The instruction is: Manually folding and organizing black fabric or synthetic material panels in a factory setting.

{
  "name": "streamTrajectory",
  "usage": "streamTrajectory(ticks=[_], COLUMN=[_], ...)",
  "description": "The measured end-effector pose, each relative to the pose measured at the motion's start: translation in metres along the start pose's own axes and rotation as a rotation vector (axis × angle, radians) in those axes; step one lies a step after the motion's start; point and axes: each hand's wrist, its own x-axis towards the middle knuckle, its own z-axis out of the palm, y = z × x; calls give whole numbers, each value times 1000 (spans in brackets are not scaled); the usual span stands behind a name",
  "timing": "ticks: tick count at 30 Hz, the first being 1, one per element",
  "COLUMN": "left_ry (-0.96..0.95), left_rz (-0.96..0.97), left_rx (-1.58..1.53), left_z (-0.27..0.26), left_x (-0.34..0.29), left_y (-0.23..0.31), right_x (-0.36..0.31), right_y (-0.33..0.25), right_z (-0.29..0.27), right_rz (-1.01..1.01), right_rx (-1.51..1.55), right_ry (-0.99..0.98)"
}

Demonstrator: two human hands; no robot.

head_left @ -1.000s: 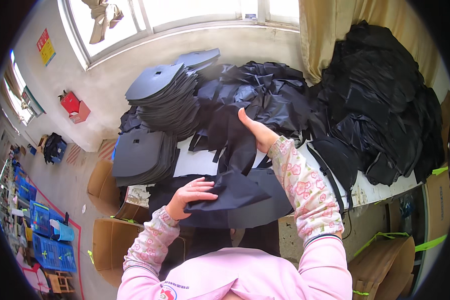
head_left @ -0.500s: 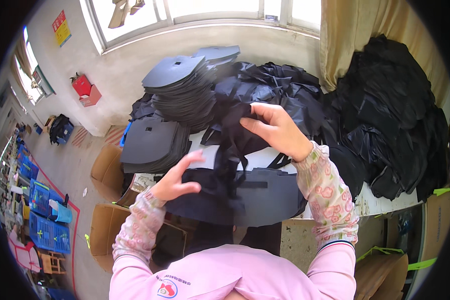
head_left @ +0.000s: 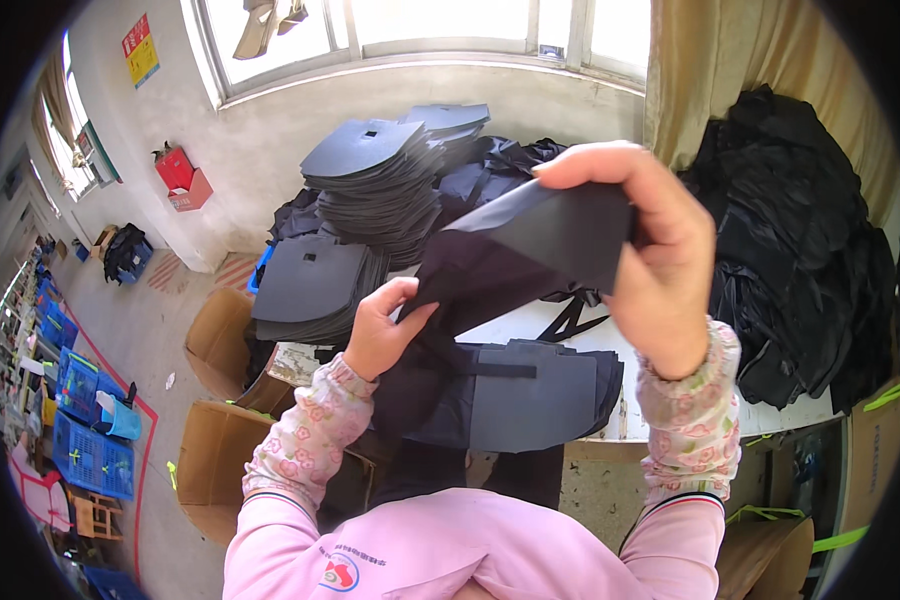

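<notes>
One black cloth (head_left: 515, 250) spans two grips as I watch remotely: the left hand (head_left: 378, 325) pinches its left side between thumb and fingers; the right hand (head_left: 665, 270) is clamped on its right end. I see it above a white table (head_left: 770, 405), a grey panel (head_left: 535, 400) at the near edge, stacked grey sheets (head_left: 315, 285) to the left.

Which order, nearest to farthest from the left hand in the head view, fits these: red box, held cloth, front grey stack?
1. Held cloth, pinched in the left hand.
2. Front grey stack, beyond it, leftward.
3. Red box, far left, on the wall.
</notes>
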Motion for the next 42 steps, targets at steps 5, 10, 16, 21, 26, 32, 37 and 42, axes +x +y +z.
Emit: streamTrajectory(ticks=[5,10,16,21,26,32,37,42], left_ry=[-291,-232,-131,-380,-755,-665,-678,-693], left_rz=[-57,93,-126,-347,-423,-74,64,75], left_rx=[381,500,167,183,540,1044,989,946], left_z=[-46,-74,-102,-137,-127,-47,-14,-6], left_x=[-25,-35,-39,-35,-14,-22,-26,-17], left_y=[2,32,48,84,68,-54,-114,-126], right_x=[-18,-36,-51,-103,-196,-312,-358,-366], right_y=[-19,-26,-32,-18,21,93,127,136], right_z=[-23,-36,-46,-43,-30,-19,-38,-63], right_rz=[115,173,289,558,904,1141,1140,1147], right_rx=[59,40,121,226,288,183,-4,-29], right_ry=[93,125,228,214,178,294,345,315])
